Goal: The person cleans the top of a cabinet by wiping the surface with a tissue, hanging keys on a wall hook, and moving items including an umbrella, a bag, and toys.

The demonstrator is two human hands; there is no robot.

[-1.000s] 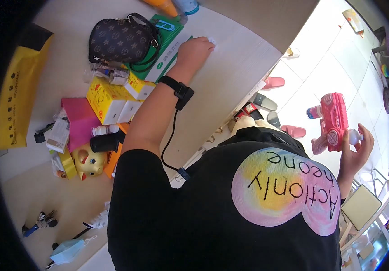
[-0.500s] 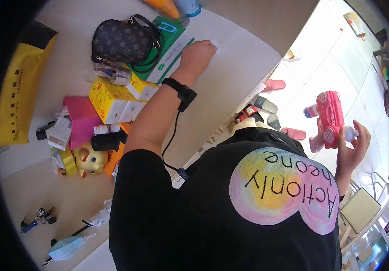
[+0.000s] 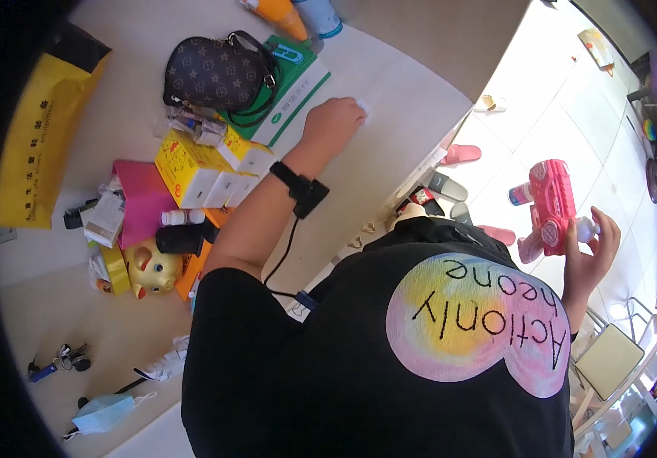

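Note:
My left hand (image 3: 331, 125) is on the white counter top (image 3: 397, 91), its fingers closed on a small white tissue (image 3: 364, 111) that shows only at the fingertips. A black band with a cable is strapped round that wrist. To the right, over the tiled floor, my right hand (image 3: 592, 256) holds up a pink toy gun (image 3: 551, 206) by its lower end. A clear, roundish part (image 3: 587, 229) of it shows between thumb and fingers. A small bottle with a red and blue label (image 3: 521, 194) sticks out from the toy's left side.
Beyond my left hand are a green-and-white box (image 3: 292, 99) and a brown patterned handbag (image 3: 218, 74). Yellow boxes (image 3: 191, 172), a piggy bank (image 3: 153, 267), keys (image 3: 61, 362) and a blue face mask (image 3: 105, 413) lie further left. Slippers (image 3: 462, 155) and a chair (image 3: 608, 361) are on the floor side.
My left hand has moved across the counter towards my body, still closed on the tissue. The pink toy gun in my right hand has shifted only slightly. The view has moved a little.

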